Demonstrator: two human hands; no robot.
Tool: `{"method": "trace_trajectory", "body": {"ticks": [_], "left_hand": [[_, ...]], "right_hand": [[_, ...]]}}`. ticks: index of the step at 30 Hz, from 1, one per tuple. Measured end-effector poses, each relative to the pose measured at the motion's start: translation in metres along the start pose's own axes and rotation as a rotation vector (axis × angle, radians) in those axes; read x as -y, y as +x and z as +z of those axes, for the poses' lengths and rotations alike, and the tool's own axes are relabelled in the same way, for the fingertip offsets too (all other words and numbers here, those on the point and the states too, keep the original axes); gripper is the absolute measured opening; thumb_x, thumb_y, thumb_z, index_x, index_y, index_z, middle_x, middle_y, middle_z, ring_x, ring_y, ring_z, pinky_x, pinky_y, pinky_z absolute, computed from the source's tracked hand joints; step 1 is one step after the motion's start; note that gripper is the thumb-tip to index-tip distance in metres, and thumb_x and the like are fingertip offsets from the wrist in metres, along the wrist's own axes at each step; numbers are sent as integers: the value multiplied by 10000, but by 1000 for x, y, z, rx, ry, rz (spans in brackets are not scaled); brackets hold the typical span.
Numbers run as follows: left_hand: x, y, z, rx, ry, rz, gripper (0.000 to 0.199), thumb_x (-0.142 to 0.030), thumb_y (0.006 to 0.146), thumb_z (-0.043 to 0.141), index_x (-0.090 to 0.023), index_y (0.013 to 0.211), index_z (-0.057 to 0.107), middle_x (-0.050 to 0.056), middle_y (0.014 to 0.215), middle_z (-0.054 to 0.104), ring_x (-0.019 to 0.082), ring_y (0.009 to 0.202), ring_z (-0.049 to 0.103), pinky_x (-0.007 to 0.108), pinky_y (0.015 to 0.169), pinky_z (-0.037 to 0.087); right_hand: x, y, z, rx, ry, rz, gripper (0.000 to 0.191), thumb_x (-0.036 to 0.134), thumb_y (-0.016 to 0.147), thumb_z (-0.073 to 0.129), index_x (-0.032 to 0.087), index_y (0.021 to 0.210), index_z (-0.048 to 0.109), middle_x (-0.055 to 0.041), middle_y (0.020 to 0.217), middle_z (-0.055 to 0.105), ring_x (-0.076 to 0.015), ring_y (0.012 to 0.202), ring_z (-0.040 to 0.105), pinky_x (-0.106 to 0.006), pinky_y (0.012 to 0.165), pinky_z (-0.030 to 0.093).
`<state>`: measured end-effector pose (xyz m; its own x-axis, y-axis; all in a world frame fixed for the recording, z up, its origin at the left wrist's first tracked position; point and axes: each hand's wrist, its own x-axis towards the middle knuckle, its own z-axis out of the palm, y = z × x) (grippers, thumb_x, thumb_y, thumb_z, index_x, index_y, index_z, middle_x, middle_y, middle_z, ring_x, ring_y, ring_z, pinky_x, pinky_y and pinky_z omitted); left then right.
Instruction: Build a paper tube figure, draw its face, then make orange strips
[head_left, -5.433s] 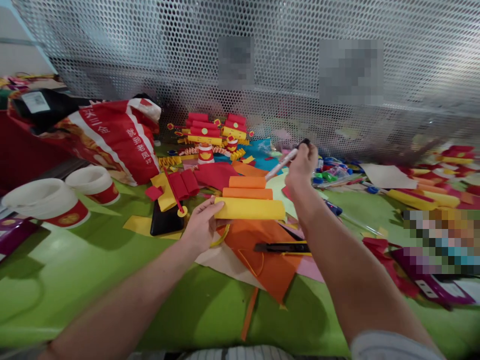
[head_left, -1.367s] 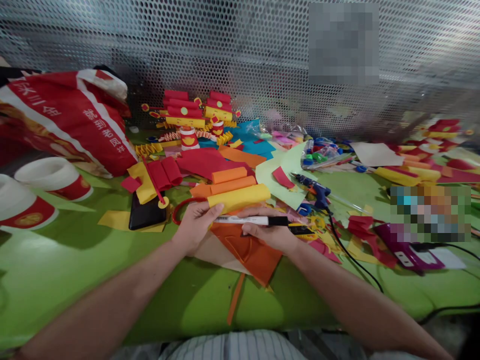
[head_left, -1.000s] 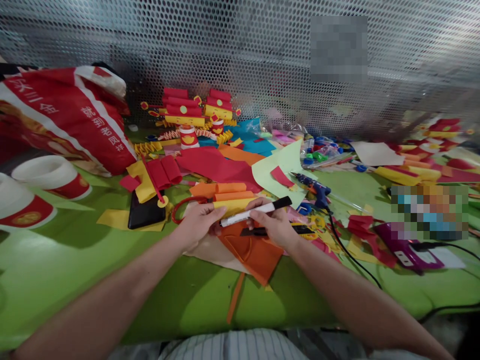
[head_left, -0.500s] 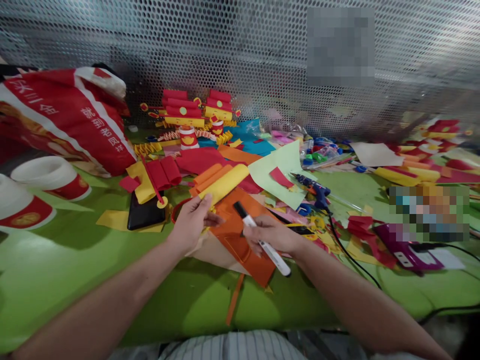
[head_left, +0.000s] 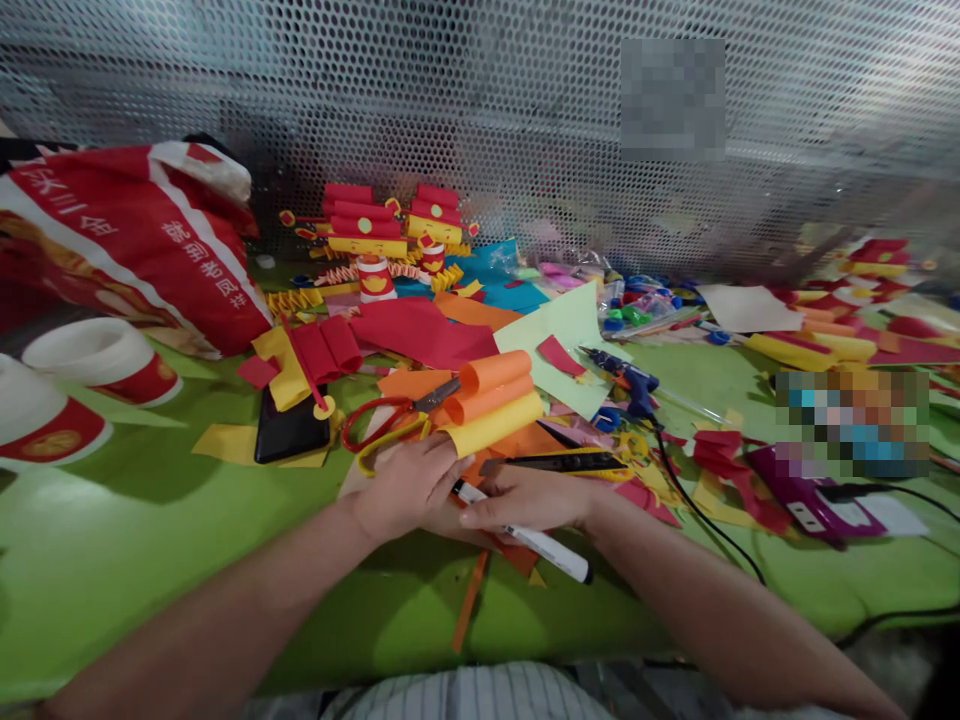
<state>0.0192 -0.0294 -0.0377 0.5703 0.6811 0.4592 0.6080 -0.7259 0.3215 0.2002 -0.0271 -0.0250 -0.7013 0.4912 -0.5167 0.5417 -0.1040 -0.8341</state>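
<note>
My left hand (head_left: 409, 490) is closed at the lower left end of a rolled paper piece (head_left: 495, 425), which has a yellow roll in front and orange rolls behind. My right hand (head_left: 536, 500) grips a white marker (head_left: 551, 550) slanting down to the right. The marker's dark upper end lies close against my left fingers; whether they touch it, I cannot tell. Scissors (head_left: 375, 425) with red and yellow handles lie just behind my left hand. Beyond my right hand is a black utility knife (head_left: 574, 462). Orange paper (head_left: 525, 440) is partly hidden beneath the rolls.
A blue glue gun (head_left: 634, 385) with a trailing cord lies to the right, near a purple power strip (head_left: 814, 500). Paper cups (head_left: 105, 365) and a red bag (head_left: 150, 245) stand left. A phone (head_left: 289, 425) lies under paper pieces. Finished paper figures (head_left: 367, 235) stand by the mesh wall (head_left: 450, 90).
The rolled paper has moved right and tilted upward, uncovering the scissors. My hands have come together, with the marker lowered toward me and its upper end now beside my left fingers.
</note>
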Motion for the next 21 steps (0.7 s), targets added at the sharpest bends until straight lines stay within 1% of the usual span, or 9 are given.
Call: {"method": "trace_trajectory", "body": {"ticks": [2,4,8,10,13,16,18,20,21], "left_hand": [[0,2,0,-11,-23,9,432,-303,958,249,-171,716,582,34,638,604,147,584,570,243,541,432],[0,3,0,-39,-71,-16,420,-312,951,281,-188,621,510,-9,545,514,118,501,494,219,484,366],[1,3,1,-49,-203,-151,429,-360,917,356,-204,519,317,-58,460,325,86,415,338,206,418,254],[1,3,2,-25,-237,-196,432,-380,905,361,-206,518,279,-61,458,295,85,414,316,208,418,240],[0,2,3,19,-220,-227,396,-376,897,354,-209,539,319,-52,476,338,96,437,353,217,441,263],[-1,2,2,11,-178,-312,285,-344,891,368,-208,652,444,-36,529,429,120,475,425,232,470,317],[0,2,2,-24,-188,-386,200,-330,890,384,-189,833,514,-4,616,529,149,553,513,250,521,382],[1,3,2,-66,-247,-442,233,-326,892,398,-157,1018,496,34,706,598,178,644,580,282,595,439],[3,3,2,-92,-296,-463,267,-326,890,406,-143,1074,469,46,733,613,185,670,600,295,622,457]], "right_hand": [[-1,1,0,5,12,-6,422,492,804,553,146,566,517,50,479,468,-56,441,417,-214,472,335],[-1,1,0,11,45,3,451,519,799,550,149,545,503,53,464,460,-52,423,405,-215,464,333],[1,1,0,28,129,-31,520,615,749,557,159,512,473,63,430,437,-44,391,373,-213,433,321],[2,0,0,38,163,-56,544,647,730,553,160,502,471,62,412,431,-45,379,374,-211,418,312],[4,-1,-1,33,230,-50,567,672,712,548,161,483,465,53,387,439,-48,362,384,-209,403,301],[3,0,-3,41,299,-47,554,659,710,557,162,484,467,56,368,434,-43,342,366,-208,397,301],[0,0,-4,57,323,-68,532,634,718,568,164,489,470,63,355,426,-40,332,351,-205,395,303],[-3,1,-5,51,337,-86,519,609,729,572,166,482,463,60,351,435,-39,326,353,-202,392,301],[-4,2,-6,43,345,-91,516,600,735,572,167,479,457,58,351,443,-39,324,359,-200,389,300]]}}
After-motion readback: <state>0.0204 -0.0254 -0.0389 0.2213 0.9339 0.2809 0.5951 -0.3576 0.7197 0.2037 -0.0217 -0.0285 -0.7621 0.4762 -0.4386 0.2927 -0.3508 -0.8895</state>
